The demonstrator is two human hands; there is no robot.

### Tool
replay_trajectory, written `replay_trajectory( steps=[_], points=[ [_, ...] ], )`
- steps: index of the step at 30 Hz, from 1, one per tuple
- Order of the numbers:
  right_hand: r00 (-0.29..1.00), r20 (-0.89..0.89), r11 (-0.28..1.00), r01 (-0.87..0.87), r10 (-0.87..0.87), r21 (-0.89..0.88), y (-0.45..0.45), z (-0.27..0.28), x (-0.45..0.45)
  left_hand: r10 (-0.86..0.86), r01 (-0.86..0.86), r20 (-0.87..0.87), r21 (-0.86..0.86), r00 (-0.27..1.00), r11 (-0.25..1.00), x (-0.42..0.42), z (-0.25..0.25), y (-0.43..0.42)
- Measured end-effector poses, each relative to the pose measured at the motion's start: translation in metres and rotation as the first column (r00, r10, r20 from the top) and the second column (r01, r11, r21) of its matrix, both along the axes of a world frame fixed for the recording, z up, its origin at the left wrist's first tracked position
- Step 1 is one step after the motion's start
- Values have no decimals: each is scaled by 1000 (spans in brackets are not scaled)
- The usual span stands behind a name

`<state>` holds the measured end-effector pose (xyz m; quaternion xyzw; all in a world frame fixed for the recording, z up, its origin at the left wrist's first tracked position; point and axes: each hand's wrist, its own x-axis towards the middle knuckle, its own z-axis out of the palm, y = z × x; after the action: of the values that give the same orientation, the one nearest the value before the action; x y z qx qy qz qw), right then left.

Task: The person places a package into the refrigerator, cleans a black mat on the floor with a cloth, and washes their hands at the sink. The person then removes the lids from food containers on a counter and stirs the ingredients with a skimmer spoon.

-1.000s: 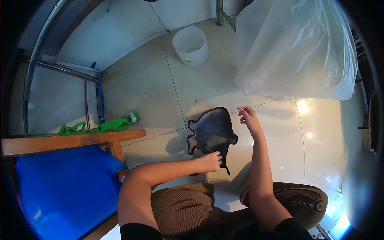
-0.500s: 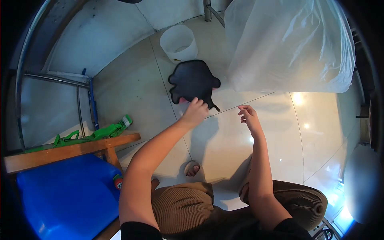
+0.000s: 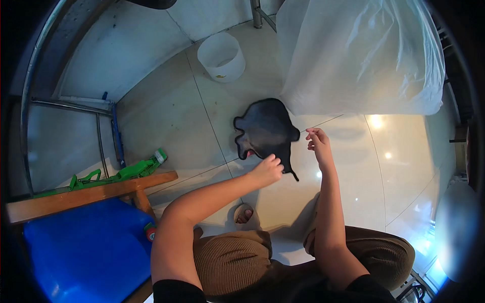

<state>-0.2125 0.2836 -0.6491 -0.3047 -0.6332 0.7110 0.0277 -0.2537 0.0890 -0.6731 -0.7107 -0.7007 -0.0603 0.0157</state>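
My left hand [image 3: 269,170] is closed on the lower edge of a flat black piece [image 3: 265,125] with an irregular, lobed outline and a thin tail-like strip. A bit of pink shows at its edge beside my fingers. The black piece is held above the tiled floor, its dark face toward me. Just right of its right lobe is my right hand [image 3: 319,144], with fingers loosely bent and apart, and nothing visible in it.
A translucent white tub [image 3: 221,56] stands on the floor near the wall. A large clear plastic bag [image 3: 361,60] fills the upper right. At left are a wooden bench edge [image 3: 91,196], a green plastic object [image 3: 126,171] and a blue seat [image 3: 86,247].
My left hand has moved right and toward me, bringing the black piece away from the tub and close to my right hand. My right hand has shifted only slightly.
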Motion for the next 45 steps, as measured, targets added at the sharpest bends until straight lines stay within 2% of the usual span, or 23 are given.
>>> replay_trajectory(
  steps=[7, 9, 10, 11, 12, 13, 14, 16, 18, 19, 20, 22, 23, 25, 26, 29, 34, 38, 41, 45],
  points=[
    [993, 5, 990, -122, 122, 67, -1, -6, -9, 72, -66, 94, -74, 993, 995, 25, 13, -17],
    [981, 29, 917, -188, 190, 351, -9, -12, -11, 93, -84, 107, -92, 990, 992, 29, 16, -21],
    [975, 46, 849, -214, 219, 484, -14, -14, -12, 114, -88, 144, -177, 983, 980, 31, 20, -21],
    [974, 44, 848, -217, 224, 484, -17, -13, -12, 138, -89, 179, -258, 974, 962, 32, 24, -19],
    [972, 81, 797, -227, 220, 560, -21, -13, -10, 163, -85, 213, -336, 963, 938, 33, 28, -18],
    [970, 118, 738, -238, 212, 631, -24, -12, -8, 166, -87, 213, -334, 963, 938, 31, 30, -18],
    [967, 157, 671, -253, 202, 697, -25, -11, -6, 243, -167, 245, -294, 939, 941, 25, 32, -16],
    [971, 159, 634, -239, 182, 735, -24, -11, -1, 378, -320, 316, -221, 870, 921, 6, 41, -14],
    [979, 152, 561, -202, 134, 803, -22, -11, 2, 520, -489, 135, -207, 844, 847, -19, 46, -16],
    [979, 155, 561, -201, 130, 803, -20, -9, 3, 601, -576, 69, -218, 797, 788, -29, 46, -21],
    [969, 229, 556, -242, 94, 795, -19, -5, 4, 673, -657, 2, -219, 739, 722, -39, 45, -27],
    [928, 371, 553, -320, 21, 769, -15, -1, 6, 803, -778, 27, -232, 595, 584, -52, 44, -38],
    [928, 372, 555, -318, 16, 769, -14, -2, 7, 800, -775, 28, -233, 599, 588, -54, 43, -43],
    [935, 355, 547, -285, -22, 787, -10, -6, 10, 890, -832, -38, -374, 455, 410, -56, 44, -54],
    [938, 344, 542, -269, -39, 796, -8, -9, 11, 889, -831, -38, -374, 457, 411, -58, 41, -59],
    [934, 353, 589, -253, -58, 767, -2, -20, 13, 972, -719, 174, -654, 161, 236, -64, 25, -75],
    [913, 401, 653, -260, -73, 712, 12, -30, 12, 963, -712, 234, -654, 131, 256, -65, -3, -99],
    [919, 387, 674, -237, -79, 700, 22, -54, 14, 976, -716, 191, -666, 104, 207, -60, -7, -105],
    [918, 391, 687, -238, -72, 686, 18, -66, 16, 988, -753, 77, -641, 131, 150, -57, -13, -112],
    [933, 347, 676, -198, -91, 710, 12, -72, 19, 990, -750, 12, -651, 139, 113, -56, -17, -117]
  ],
)
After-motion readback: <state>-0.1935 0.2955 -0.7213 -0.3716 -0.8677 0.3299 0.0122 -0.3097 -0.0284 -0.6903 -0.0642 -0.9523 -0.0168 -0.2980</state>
